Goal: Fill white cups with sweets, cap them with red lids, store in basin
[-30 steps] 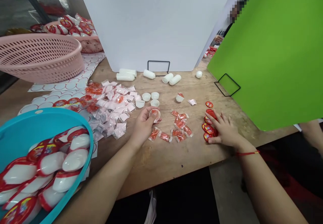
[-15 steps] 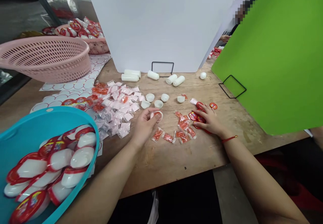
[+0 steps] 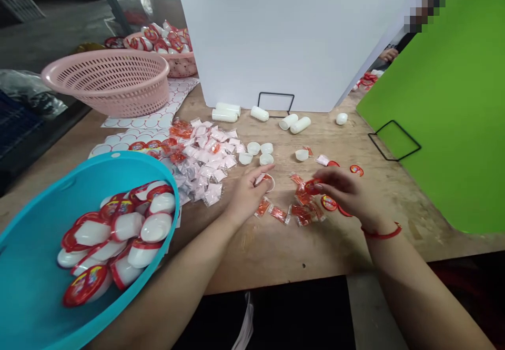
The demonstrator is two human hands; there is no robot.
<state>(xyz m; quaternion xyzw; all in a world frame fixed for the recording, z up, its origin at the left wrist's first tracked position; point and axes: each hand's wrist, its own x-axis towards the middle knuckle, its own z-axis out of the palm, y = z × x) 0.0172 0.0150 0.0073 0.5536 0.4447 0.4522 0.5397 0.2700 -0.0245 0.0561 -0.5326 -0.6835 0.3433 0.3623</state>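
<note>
My left hand (image 3: 248, 196) is closed on a small white cup (image 3: 271, 183) with something red inside, its index finger pointing past the rim. To the right, my right hand (image 3: 351, 189) pinches a round red lid (image 3: 313, 186) above the clear-wrapped red packets (image 3: 279, 213). More red lids (image 3: 329, 202) lie under and beside that hand. Just beyond my left hand stand several white cups (image 3: 266, 159), and another cup (image 3: 302, 155) sits apart to the right. A pile of pinkish-white packets (image 3: 207, 155) spreads to the left of my left hand.
A blue basin (image 3: 169, 223) with several filled, red-lidded cups stands front left. Behind it is a pink basket (image 3: 118, 100). Stacked white cups (image 3: 224, 115) lie before a white board (image 3: 276, 39); a green board (image 3: 445, 129) stands right. A co-worker's hand (image 3: 389, 55) shows behind the boards.
My right hand has lifted from the red lids with one pinched in its fingers and moved toward the left hand. The left hand still holds the cup. The whole view has shifted.
</note>
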